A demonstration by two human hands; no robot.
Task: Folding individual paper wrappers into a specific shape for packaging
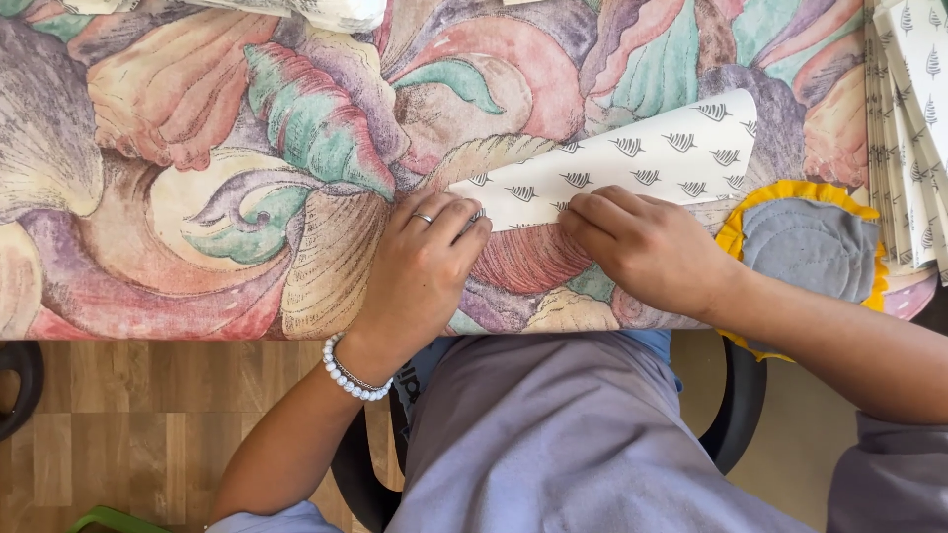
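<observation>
Two hands: left hand (420, 271) | right hand (647, 247); curled fingers (464, 219) pressing patterned paper sheet (632, 163)

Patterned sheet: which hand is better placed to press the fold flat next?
Probably the right hand: its fingers lie flat along the sheet edge, while the left hand only pinches the corner.

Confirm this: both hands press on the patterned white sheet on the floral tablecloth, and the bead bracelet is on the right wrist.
Not quite. The head view shows the bead bracelet on the left wrist. The rest holds: left hand and right hand both press on the patterned white sheet on the floral tablecloth.
</observation>
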